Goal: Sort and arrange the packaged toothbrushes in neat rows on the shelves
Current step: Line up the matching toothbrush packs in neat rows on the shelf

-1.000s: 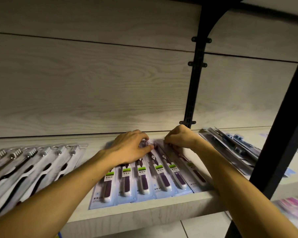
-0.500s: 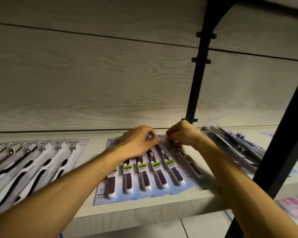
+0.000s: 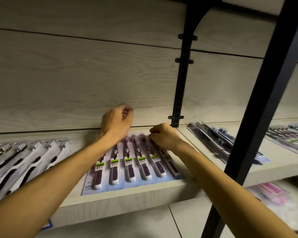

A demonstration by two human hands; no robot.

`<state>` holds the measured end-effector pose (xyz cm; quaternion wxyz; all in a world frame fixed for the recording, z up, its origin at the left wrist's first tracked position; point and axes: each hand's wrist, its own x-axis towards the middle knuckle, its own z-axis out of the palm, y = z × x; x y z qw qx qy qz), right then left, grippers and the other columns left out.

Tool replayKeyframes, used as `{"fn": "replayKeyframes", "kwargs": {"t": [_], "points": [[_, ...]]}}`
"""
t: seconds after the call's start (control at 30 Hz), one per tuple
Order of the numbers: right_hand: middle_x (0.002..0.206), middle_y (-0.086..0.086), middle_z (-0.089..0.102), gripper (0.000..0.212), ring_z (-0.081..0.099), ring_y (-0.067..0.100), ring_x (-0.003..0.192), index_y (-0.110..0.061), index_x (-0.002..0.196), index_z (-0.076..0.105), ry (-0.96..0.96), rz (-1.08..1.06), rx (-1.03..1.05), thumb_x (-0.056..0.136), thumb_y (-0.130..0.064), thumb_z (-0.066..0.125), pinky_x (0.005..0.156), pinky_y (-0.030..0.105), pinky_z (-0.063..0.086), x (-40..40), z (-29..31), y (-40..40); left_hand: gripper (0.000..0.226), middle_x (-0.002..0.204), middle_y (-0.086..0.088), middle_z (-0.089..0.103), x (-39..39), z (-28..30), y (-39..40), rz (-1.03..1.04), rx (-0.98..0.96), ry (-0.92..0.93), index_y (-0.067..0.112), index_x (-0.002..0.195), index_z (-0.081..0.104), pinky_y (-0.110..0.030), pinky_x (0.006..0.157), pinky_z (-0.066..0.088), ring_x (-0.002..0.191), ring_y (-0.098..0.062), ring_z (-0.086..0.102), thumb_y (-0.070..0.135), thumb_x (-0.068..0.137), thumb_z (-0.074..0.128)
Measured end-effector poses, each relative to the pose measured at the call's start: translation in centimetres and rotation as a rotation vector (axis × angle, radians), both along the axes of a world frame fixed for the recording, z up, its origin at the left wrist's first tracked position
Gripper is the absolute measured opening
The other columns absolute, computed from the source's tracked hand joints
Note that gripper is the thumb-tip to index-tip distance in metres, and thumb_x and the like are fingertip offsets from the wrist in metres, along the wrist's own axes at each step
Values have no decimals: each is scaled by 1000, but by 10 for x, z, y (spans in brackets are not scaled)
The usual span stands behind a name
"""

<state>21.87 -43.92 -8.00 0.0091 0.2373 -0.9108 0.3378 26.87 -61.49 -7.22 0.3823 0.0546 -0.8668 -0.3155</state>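
Left hand (image 3: 118,123) is up off the shelf (image 3: 127,196), fingers loosely curled, and I think it's holding nothing, though it's blurry. Right hand (image 3: 163,137) sits at the far end of the purple toothbrush packs (image 3: 132,164), fingers curled down onto the rightmost ones. Those packs lie side by side in a row near the shelf's front edge. White-and-black packs (image 3: 24,160) fan out to the left, and a darker pile (image 3: 218,140) lies right of the black bracket (image 3: 180,93).

toothbrush packs (image 3: 130,167), label text unreadable
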Motion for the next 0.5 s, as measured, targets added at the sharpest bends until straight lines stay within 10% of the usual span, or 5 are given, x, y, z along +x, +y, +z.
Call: {"fn": "replayKeyframes", "kwargs": {"t": [0.2, 0.3, 0.5], "points": [[128, 4, 65, 56, 61, 25, 114, -22, 125, 64, 220, 186, -40, 89, -59, 44, 95, 43, 51, 42, -14, 25, 47, 123, 6, 64, 64, -3, -11, -48, -497, -616, 33, 119, 61, -35, 91, 50, 109, -21, 62, 65, 95, 36], [144, 0, 53, 52, 49, 25, 130, -28, 132, 59, 198, 288, 192, 98, -59, 35, 105, 43, 42, 53, -26, 26, 57, 157, 4, 38, 86, -26, 6, -123, -522, -695, 35, 144, 44, -44, 118, 28, 145, -23, 34, 64, 99, 23], [144, 5, 50, 54, 44, 28, 134, -27, 127, 58, 190, 241, 338, 100, -56, 21, 110, 47, 37, 55, -30, 24, 69, 166, 14, 12, 104, -39, 25, -66, -497, -710, 37, 158, 16, -40, 122, 10, 154, -14, 10, 69, 97, 13]]}}
